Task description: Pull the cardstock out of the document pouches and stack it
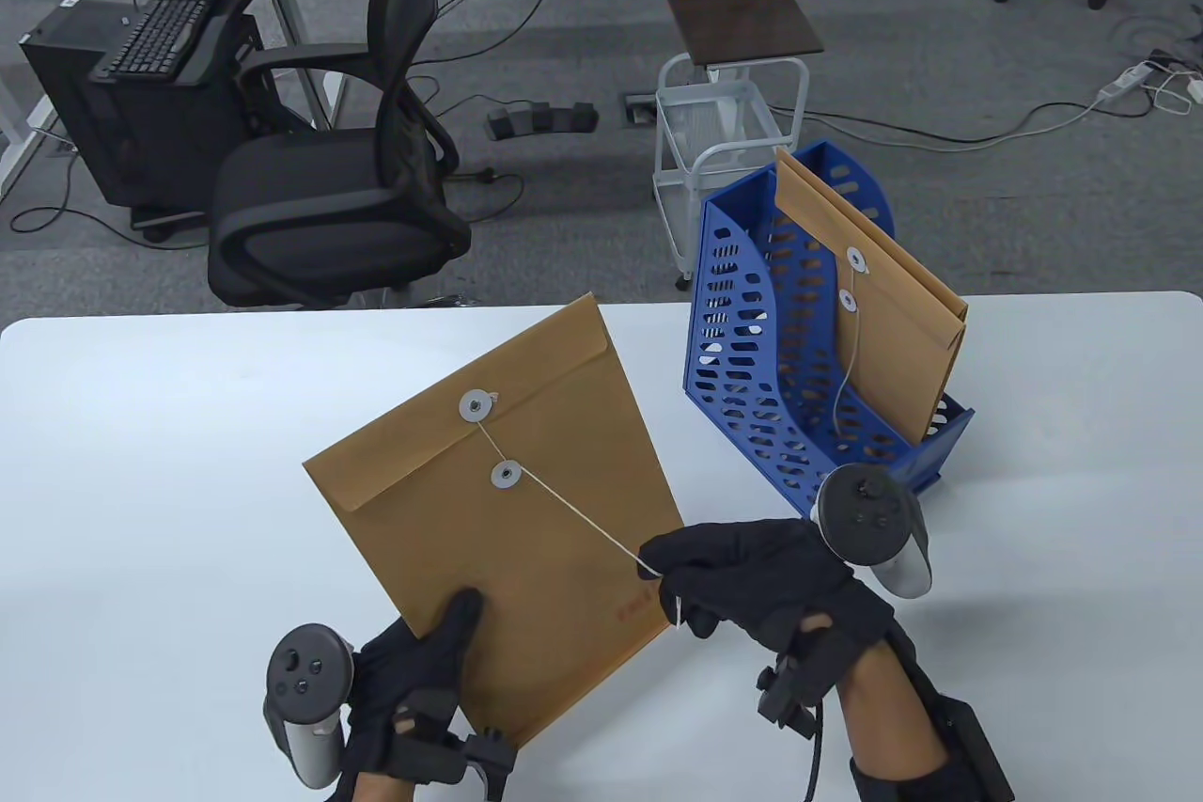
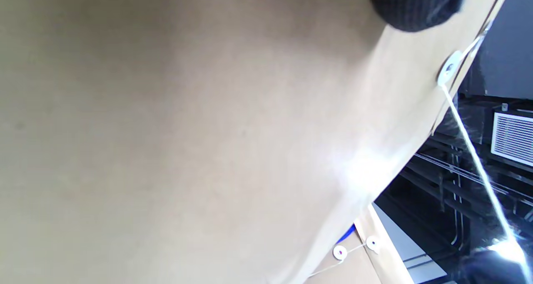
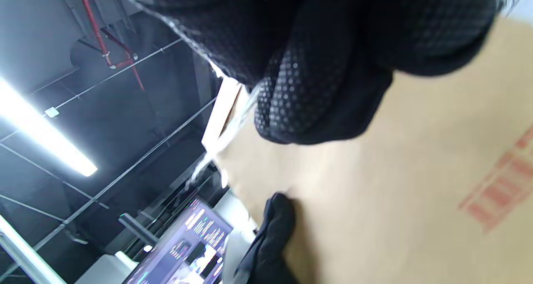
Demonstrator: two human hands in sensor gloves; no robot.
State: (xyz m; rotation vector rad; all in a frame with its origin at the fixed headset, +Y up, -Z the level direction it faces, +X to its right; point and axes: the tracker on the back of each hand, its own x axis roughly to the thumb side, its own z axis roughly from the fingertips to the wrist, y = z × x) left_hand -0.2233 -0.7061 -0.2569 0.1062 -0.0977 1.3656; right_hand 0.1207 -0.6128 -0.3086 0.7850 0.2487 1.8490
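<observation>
At lower left, above the white surface (image 1: 141, 426), left hand (image 1: 414, 680) gripping the brown pouch (image 1: 498, 501) by its bottom corner, thumb pressing its front, flap not yet opened. Further right, right hand (image 1: 752, 586) pinching the taut string (image 1: 573, 511), risking snapping it or tearing the disc (image 1: 507, 475) by tugging, or yanking the pouch loose.

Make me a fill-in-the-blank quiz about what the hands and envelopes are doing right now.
1. The right hand pinches the envelope's ____.
2. The left hand holds the envelope by its bottom ____.
3. A second envelope stands in the ____ file rack.
4. The held envelope's flap is ____.

Missing words: string; corner; blue; closed
</observation>
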